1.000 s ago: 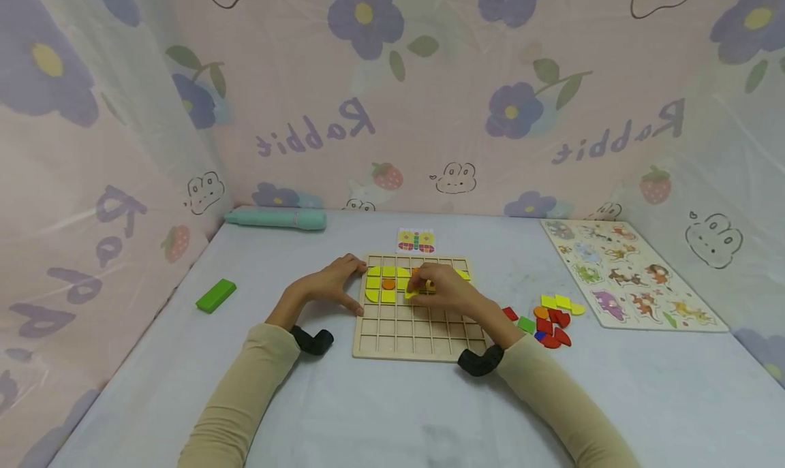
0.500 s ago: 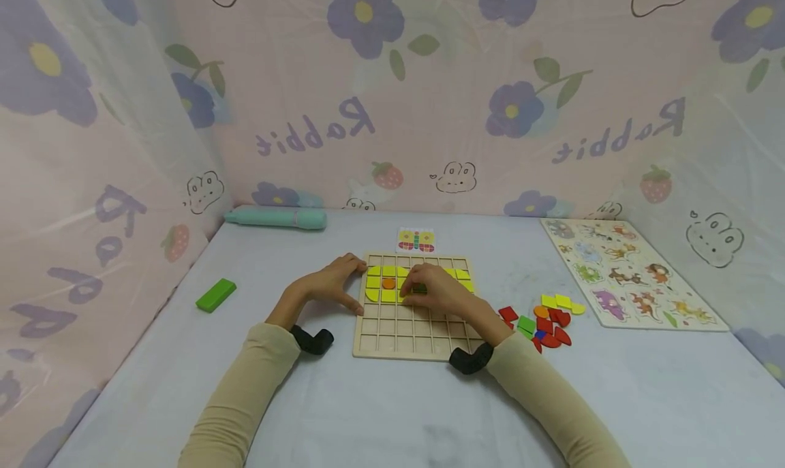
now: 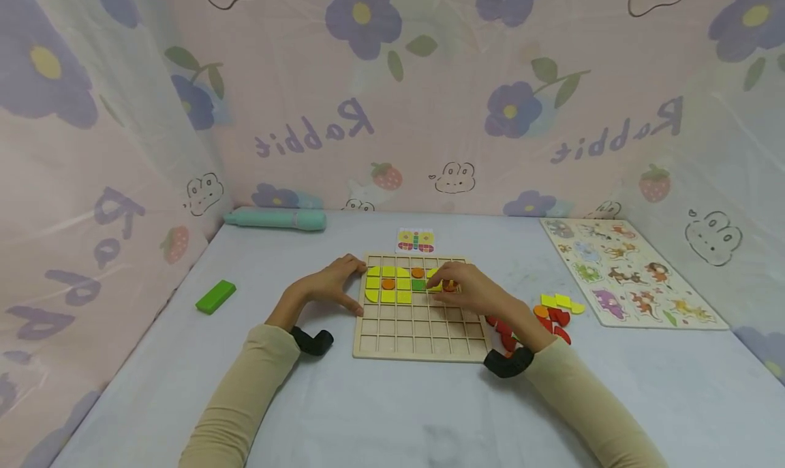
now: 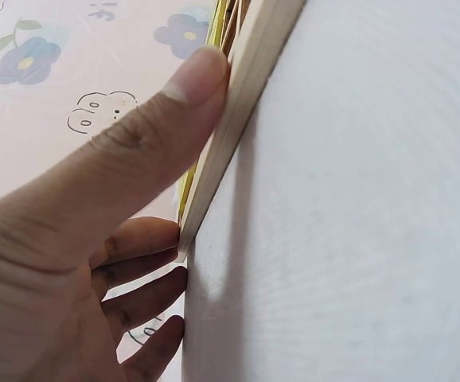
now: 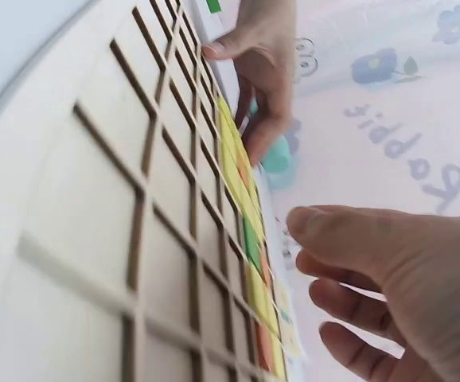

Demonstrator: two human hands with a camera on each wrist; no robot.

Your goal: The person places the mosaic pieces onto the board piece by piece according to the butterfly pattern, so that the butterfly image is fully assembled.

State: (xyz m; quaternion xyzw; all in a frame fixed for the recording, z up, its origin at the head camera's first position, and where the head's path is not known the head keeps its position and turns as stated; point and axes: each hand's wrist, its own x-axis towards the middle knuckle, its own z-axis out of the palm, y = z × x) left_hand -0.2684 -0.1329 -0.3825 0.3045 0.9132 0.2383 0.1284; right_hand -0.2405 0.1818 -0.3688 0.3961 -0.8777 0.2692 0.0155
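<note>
On a white-covered table (image 3: 349,403) lies a wooden grid board (image 3: 405,328), the left hand (image 3: 330,282) touching its left edge with thumb and fingers spread, the right hand (image 3: 471,287), fingers bent and parted, hovering by its yellow tiles (image 3: 388,296), green square tile (image 3: 418,285) and orange discs (image 3: 388,285).

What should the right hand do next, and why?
Probably reach for one of the loose red tiles: the right hand seems to hold nothing, the butterfly pattern card shows red shapes in its lower part, and no red tile shows on the wooden grid board, whose nearer rows look unfilled.
</note>
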